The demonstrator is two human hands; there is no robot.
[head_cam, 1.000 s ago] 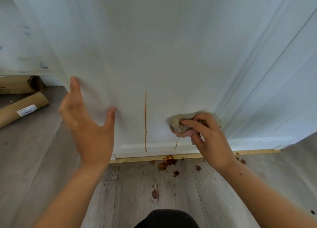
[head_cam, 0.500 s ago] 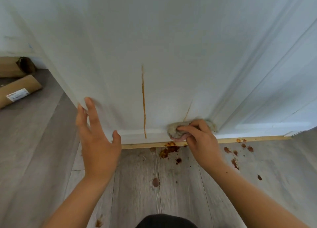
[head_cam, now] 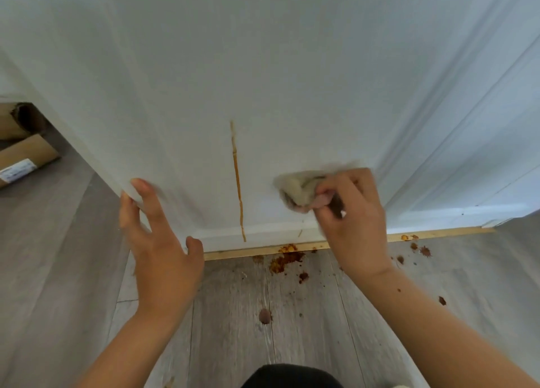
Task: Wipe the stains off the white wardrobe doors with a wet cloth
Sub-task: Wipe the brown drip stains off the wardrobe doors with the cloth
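The white wardrobe door point(head_cam: 292, 66) fills the upper view. A long orange drip stain point(head_cam: 237, 180) runs down its lower part to the bottom rail. To the right of the drip, my right hand point(head_cam: 355, 224) presses a bunched, greyish wet cloth point(head_cam: 296, 187) against the door; both are motion-blurred. A small faint streak point(head_cam: 300, 233) lies on the rail under the cloth. My left hand point(head_cam: 159, 241) is open with its fingers spread, fingertips at the door's left edge.
Orange-brown splatters point(head_cam: 285, 260) dot the grey wood floor point(head_cam: 292, 314) and the wooden strip point(head_cam: 423, 235) under the doors. Two cardboard tubes point(head_cam: 26, 159) lie at the far left. A second panelled door point(head_cam: 482, 153) stands at the right.
My right hand has wiped the cloth up from the bottom rail; the slanted streak above it is gone. My left hand stays by the door's left edge.
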